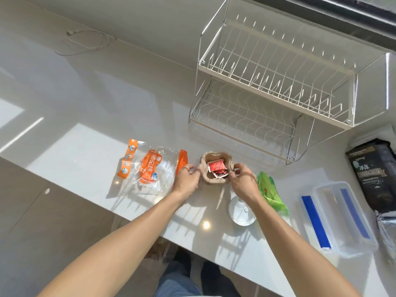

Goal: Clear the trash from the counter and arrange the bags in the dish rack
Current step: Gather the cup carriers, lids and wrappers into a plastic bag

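A crumpled brown paper container (216,181) sits on the white counter (85,146), holding red and black sauce packets (216,167). My left hand (187,179) pinches its left rim and my right hand (242,179) grips its right rim. A clear and orange plastic bag (150,166) lies flat just left of my left hand. A green plastic bag (271,194) lies right of my right hand. A two-tier white wire dish rack (276,86) stands behind, with nothing on either tier.
A round white lid (242,212) lies near the front edge. Clear storage boxes with blue clips (338,217) sit at the right, a black packet (375,172) and a silver foil bag (387,230) beyond. A white cable (85,41) lies at the far back left.
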